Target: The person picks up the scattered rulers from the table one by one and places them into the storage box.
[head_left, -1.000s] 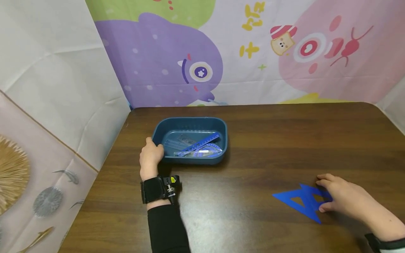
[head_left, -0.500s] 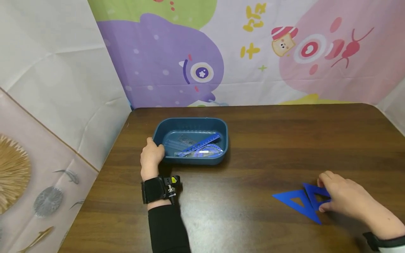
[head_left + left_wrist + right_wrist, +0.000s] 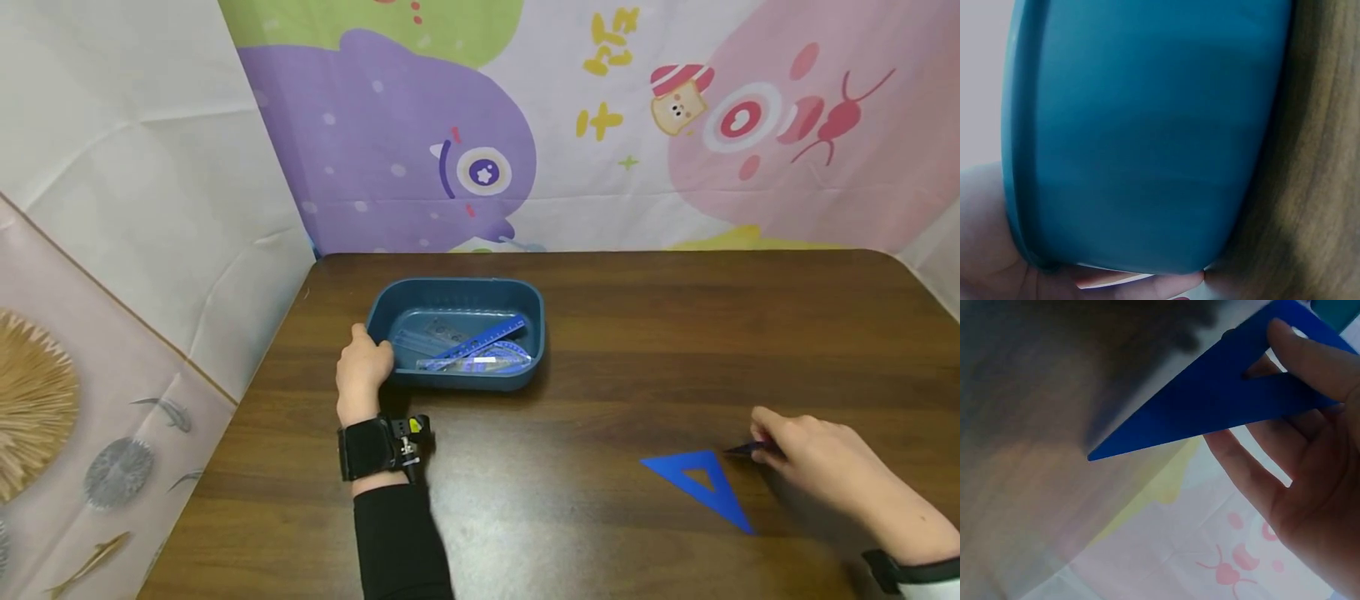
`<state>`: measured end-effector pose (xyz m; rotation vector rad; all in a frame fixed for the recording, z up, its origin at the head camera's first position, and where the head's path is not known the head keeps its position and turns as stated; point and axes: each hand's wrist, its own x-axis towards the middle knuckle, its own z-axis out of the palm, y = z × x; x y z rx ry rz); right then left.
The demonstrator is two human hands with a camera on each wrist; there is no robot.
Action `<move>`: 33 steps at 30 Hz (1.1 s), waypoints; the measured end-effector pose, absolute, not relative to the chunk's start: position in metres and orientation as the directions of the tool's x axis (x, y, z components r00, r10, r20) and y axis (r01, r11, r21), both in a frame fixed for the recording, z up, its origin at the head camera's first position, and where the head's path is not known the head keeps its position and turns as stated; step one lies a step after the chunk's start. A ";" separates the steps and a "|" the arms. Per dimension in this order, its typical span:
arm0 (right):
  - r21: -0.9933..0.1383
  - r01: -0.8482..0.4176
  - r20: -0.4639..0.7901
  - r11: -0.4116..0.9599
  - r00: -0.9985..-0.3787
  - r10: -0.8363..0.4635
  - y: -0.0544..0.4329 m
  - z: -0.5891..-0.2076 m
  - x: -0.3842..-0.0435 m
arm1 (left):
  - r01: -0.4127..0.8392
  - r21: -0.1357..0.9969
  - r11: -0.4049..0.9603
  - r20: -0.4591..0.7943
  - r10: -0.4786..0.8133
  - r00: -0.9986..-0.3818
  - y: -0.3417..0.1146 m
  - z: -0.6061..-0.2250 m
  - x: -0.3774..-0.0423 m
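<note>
In the head view my left hand (image 3: 363,367) grips the left end of a dark blue plastic bin (image 3: 465,381), thumb at the rim and fingers along the outside. The left wrist view is mostly filled by the bin's wall (image 3: 1147,137). Inside the bin lie a blue ruler (image 3: 480,340), a protractor and clear plastic pieces. My right hand (image 3: 821,454) pinches a blue set square (image 3: 1197,400) between thumb and fingers, tilted up off the table; the head view shows it nearly edge-on. A second blue set square (image 3: 708,486) lies flat just left of that hand.
All of this is on a brown wood-grain table (image 3: 570,517). Behind its far edge hangs a cartoon-printed cloth (image 3: 600,192). A pale cloth (image 3: 172,192) stands along the left side.
The right-hand set square, first flat against the other one, has slid right, come apart from it and been lifted and tilted by my right hand. My left hand stays on the bin.
</note>
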<state>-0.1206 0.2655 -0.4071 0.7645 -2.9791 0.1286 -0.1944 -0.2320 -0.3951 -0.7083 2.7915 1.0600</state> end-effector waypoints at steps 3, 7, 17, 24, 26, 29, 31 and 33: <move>-0.087 -0.479 0.080 0.874 -0.877 -0.473 0.261 -0.401 -0.123 | -0.445 0.610 0.655 -0.227 -0.394 -0.891 -0.232 -0.394 -0.195; -0.127 -0.505 0.119 0.854 -0.862 -0.492 0.246 -0.394 -0.127 | -0.437 0.595 0.674 -0.219 -0.388 -0.896 -0.232 -0.393 -0.196; -0.144 -0.644 0.353 0.751 -0.743 -0.569 0.182 -0.383 -0.148 | -0.429 0.593 0.681 -0.230 -0.368 -0.901 -0.231 -0.389 -0.195; -0.138 -0.723 0.469 0.677 -0.649 -0.598 0.114 -0.370 -0.169 | -0.433 0.596 0.676 -0.232 -0.371 -0.899 -0.232 -0.387 -0.194; -0.135 -0.733 0.492 0.666 -0.633 -0.597 0.092 -0.368 -0.175 | -0.430 0.598 0.677 -0.230 -0.369 -0.900 -0.232 -0.387 -0.193; -0.120 -0.753 0.507 0.647 -0.606 -0.613 0.060 -0.370 -0.181 | -0.429 0.595 0.680 -0.226 -0.370 -0.901 -0.232 -0.388 -0.192; -0.095 -0.764 0.495 0.638 -0.592 -0.636 0.041 -0.374 -0.182 | -0.430 0.593 0.681 -0.226 -0.372 -0.900 -0.231 -0.390 -0.191; -0.075 -0.765 0.461 0.639 -0.595 -0.658 0.026 -0.378 -0.180 | -0.427 0.591 0.684 -0.227 -0.367 -0.902 -0.230 -0.391 -0.192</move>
